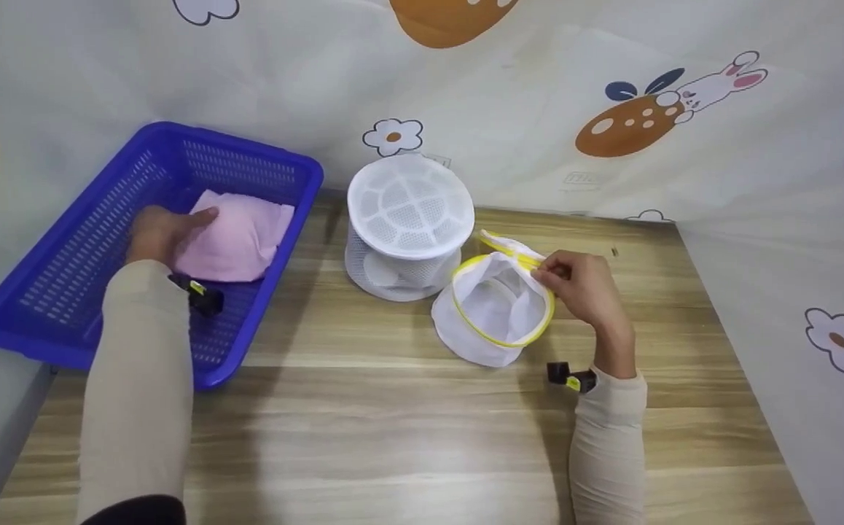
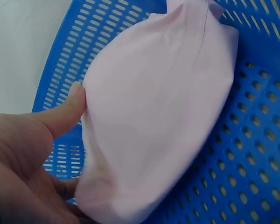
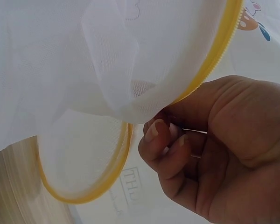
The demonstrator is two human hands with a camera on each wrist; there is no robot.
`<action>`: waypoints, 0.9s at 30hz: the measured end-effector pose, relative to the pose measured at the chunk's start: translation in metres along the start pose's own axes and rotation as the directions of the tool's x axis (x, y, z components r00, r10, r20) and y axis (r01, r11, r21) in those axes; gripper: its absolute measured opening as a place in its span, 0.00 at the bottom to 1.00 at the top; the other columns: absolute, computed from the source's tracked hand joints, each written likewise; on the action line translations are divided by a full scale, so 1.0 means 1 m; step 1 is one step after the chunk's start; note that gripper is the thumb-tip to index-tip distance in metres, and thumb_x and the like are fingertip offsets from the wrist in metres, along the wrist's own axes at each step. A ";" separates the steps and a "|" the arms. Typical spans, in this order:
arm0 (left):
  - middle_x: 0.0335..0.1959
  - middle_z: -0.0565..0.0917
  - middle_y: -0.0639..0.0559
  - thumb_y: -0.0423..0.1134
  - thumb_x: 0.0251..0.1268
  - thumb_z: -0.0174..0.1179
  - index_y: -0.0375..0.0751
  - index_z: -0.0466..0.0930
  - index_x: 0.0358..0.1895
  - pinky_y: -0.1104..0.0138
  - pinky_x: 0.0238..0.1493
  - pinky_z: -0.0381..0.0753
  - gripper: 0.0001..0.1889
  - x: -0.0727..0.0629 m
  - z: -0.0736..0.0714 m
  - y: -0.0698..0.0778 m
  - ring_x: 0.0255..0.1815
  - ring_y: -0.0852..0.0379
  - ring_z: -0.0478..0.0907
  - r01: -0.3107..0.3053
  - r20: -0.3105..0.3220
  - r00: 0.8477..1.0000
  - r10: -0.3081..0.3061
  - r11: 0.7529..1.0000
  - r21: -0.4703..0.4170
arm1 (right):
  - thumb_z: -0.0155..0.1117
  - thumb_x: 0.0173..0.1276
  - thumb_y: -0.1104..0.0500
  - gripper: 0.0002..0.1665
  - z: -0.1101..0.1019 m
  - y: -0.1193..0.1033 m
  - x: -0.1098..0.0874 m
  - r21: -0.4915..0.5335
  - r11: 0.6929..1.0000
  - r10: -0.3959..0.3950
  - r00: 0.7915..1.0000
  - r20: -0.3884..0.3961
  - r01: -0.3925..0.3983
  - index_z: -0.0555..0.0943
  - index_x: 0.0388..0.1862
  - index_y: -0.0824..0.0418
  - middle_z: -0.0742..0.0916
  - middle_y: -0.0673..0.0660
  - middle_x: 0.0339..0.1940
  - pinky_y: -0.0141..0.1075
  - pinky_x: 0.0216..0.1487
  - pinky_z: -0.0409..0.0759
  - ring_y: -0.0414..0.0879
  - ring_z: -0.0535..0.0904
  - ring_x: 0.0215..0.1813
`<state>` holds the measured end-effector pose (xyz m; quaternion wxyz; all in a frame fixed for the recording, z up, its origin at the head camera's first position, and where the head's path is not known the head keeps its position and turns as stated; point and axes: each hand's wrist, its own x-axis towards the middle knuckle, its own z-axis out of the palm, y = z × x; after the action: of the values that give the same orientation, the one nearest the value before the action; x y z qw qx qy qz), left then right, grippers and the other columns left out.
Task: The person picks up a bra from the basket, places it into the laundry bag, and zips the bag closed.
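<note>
Inside the blue basket, my left hand (image 1: 159, 230) grips the near-left edge of a smooth folded pink garment (image 1: 236, 237). In the left wrist view the thumb presses on the edge of the pink fabric (image 2: 149, 112), and the other fingers are partly hidden beneath it. My right hand (image 1: 586, 288) pinches the yellow-zippered rim of a small white mesh laundry bag (image 1: 473, 335) standing on the table. The bag's round lid (image 3: 84, 158) hangs unzipped at the far side, and its mouth is open.
The blue plastic basket (image 1: 247, 332) stands at the left on the wooden table (image 1: 393, 430). A taller white mesh laundry bag (image 1: 411, 208) with a round top stands behind the small one, close to it. Printed curtain-like sheeting (image 1: 509, 109) rises along the table's back and sides.
</note>
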<state>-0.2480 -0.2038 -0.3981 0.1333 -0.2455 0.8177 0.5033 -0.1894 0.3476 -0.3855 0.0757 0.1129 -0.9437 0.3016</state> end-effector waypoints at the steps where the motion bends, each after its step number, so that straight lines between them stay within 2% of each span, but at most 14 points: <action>1: 0.73 0.46 0.29 0.57 0.58 0.63 0.21 0.38 0.71 0.53 0.70 0.49 0.56 0.000 0.000 0.000 0.73 0.38 0.46 0.004 -0.003 1.000 -0.004 1.000 0.018 | 0.67 0.64 0.61 0.06 0.000 0.000 0.000 -0.002 1.000 -0.004 1.000 -0.002 0.004 0.83 0.29 0.63 0.81 0.53 0.21 0.32 0.22 0.72 0.45 0.74 0.22; 6: 0.73 0.46 0.29 0.61 0.53 0.64 0.21 0.38 0.71 0.52 0.69 0.53 0.60 -0.001 0.000 -0.002 0.72 0.39 0.48 0.038 0.018 0.999 -0.039 0.997 0.066 | 0.67 0.63 0.62 0.06 0.001 0.000 0.001 0.005 1.000 -0.006 1.000 0.012 0.006 0.84 0.29 0.63 0.82 0.53 0.20 0.32 0.22 0.72 0.44 0.74 0.22; 10: 0.73 0.47 0.28 0.65 0.53 0.62 0.20 0.36 0.71 0.52 0.69 0.53 0.62 0.001 -0.003 -0.002 0.72 0.37 0.49 0.069 0.046 0.996 -0.075 0.991 0.113 | 0.68 0.63 0.62 0.05 0.002 -0.001 0.001 0.022 1.000 -0.005 1.000 0.025 0.004 0.84 0.28 0.63 0.82 0.53 0.20 0.32 0.22 0.73 0.44 0.75 0.21; 13: 0.71 0.49 0.26 0.68 0.53 0.59 0.19 0.37 0.70 0.50 0.67 0.58 0.63 0.003 -0.004 -0.001 0.70 0.35 0.53 0.087 0.068 0.993 -0.098 0.984 0.155 | 0.68 0.63 0.62 0.06 0.001 -0.001 0.001 0.020 1.000 -0.003 1.000 0.031 0.003 0.84 0.29 0.63 0.82 0.54 0.20 0.32 0.21 0.73 0.45 0.75 0.21; 17: 0.71 0.51 0.26 0.72 0.49 0.59 0.19 0.37 0.70 0.47 0.64 0.60 0.66 0.005 -0.004 0.000 0.69 0.34 0.55 0.104 0.100 0.988 -0.120 0.982 0.156 | 0.67 0.63 0.61 0.06 0.000 0.000 -0.001 0.009 1.000 0.006 0.999 0.038 -0.006 0.84 0.29 0.63 0.82 0.54 0.21 0.31 0.22 0.73 0.44 0.75 0.21; 20: 0.73 0.48 0.29 0.73 0.45 0.61 0.23 0.34 0.72 0.48 0.67 0.56 0.68 0.006 -0.004 0.000 0.71 0.37 0.51 0.105 0.122 0.986 -0.117 0.990 0.098 | 0.67 0.63 0.61 0.06 -0.001 0.001 -0.002 0.004 1.000 0.007 0.999 0.036 -0.007 0.83 0.29 0.63 0.82 0.53 0.20 0.32 0.21 0.73 0.45 0.74 0.21; 23: 0.75 0.40 0.33 0.70 0.44 0.64 0.27 0.29 0.72 0.49 0.69 0.50 0.69 0.008 -0.004 -0.001 0.73 0.39 0.43 0.095 0.134 0.986 -0.097 0.995 0.023 | 0.67 0.64 0.61 0.06 -0.002 0.001 -0.002 0.002 1.000 0.002 0.999 0.036 -0.002 0.83 0.29 0.63 0.82 0.53 0.20 0.32 0.21 0.73 0.45 0.74 0.21; 27: 0.74 0.37 0.32 0.67 0.46 0.66 0.25 0.28 0.71 0.47 0.69 0.48 0.69 0.010 -0.005 -0.002 0.74 0.37 0.39 0.038 0.125 0.991 -0.038 0.999 0.004 | 0.67 0.64 0.62 0.06 -0.002 0.001 -0.001 0.003 1.000 -0.002 0.999 0.037 0.002 0.83 0.29 0.63 0.81 0.53 0.20 0.32 0.21 0.73 0.45 0.74 0.22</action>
<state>-0.2549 -0.2116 -0.4018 0.1939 -0.2290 0.8032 0.5145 -0.1882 0.3495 -0.3846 0.0582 0.1195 -0.9444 0.3008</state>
